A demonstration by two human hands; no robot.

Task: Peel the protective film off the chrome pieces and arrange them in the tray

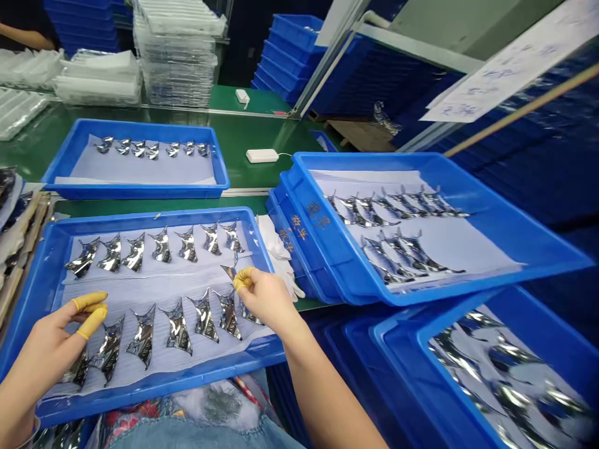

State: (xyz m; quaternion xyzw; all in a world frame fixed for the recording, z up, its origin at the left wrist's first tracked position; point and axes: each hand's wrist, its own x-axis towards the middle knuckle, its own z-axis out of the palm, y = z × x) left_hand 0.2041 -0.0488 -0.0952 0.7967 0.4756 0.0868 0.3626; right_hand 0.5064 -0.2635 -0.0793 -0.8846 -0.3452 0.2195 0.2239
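A blue plastic tray (154, 218) lies in front of me, lined with pale sheet (159, 280). Two rows of curved mirror-chrome pieces (161, 246) rest on the liner. My right hand (264, 296), with yellow finger cots, pinches a small chrome piece (229, 270) at the tray's middle. My left hand (51, 349), also wearing yellow cots, hovers over the tray's lower left with its fingers apart. It holds nothing, and its nearest chrome piece (110, 349) lies just beside the fingertips.
A tilted blue tray (421, 168) of chrome pieces stands to the right, above another (449, 349). A third blue tray (135, 128) sits on the green bench ahead. White gloves (276, 249) lie beside my tray. Transparent tray stacks and a co-worker's forearm (28, 36) are behind.
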